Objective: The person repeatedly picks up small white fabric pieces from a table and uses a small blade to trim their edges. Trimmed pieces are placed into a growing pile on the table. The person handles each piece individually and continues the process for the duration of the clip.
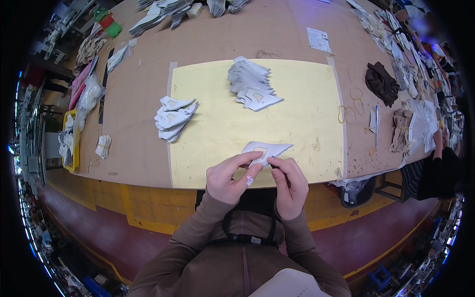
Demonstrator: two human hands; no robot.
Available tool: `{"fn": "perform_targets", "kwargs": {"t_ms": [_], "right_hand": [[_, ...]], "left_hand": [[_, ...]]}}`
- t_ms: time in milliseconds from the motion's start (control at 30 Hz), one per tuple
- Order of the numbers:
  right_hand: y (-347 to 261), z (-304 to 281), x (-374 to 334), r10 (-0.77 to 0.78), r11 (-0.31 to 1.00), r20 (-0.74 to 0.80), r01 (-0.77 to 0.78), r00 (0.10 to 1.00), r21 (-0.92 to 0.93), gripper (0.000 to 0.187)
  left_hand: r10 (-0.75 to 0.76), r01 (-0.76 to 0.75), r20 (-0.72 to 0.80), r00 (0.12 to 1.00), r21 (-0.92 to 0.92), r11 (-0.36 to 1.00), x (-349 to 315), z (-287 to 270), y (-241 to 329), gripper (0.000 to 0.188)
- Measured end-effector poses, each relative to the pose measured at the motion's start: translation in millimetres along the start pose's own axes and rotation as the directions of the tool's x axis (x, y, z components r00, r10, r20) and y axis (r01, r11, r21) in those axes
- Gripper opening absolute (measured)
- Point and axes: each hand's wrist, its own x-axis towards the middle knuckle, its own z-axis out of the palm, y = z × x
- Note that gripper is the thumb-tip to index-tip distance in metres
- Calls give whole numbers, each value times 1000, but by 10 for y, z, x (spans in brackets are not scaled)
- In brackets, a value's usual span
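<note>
At the front edge of a pale yellow sheet (217, 143) I have a pointed white fabric piece (277, 148) with a cream patch set in it. My left hand (223, 178) pinches its near side between thumb and fingers. At the right of the patch, my right hand (291, 185) is closed, its fingertips against the piece around a small dark thing that is mostly hidden. Farther off on the sheet lies a fanned stack of similar white pieces (249, 79). To its left sits a smaller pile of patched pieces (175, 121).
Rubber bands (350, 115), a dark brown cloth (382, 83) and a bundle of beige pieces (400, 131) lie on the right. On the left are a tied white bundle (103, 146), a yellow basket (74, 148) and a green bottle (110, 24). Another person (435, 171) sits at the far right.
</note>
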Motion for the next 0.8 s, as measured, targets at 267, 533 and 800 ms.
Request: {"fn": "perform_targets", "kwargs": {"t_ms": [267,533,800], "right_hand": [[127,-31,-50,486,224,369,-521,793,824,30],[-129,45,-15,-65,998,152,65,986,2,27],[-195,-61,83,1,966,248,63,969,-250,35]], "left_hand": [[-51,55,53,997,-74,996,14,-3,-87,29],[-78,76,-11,997,-121,990,53,11,-157,27],[-145,143,6,989,-193,971,86,-75,-279,24]]}}
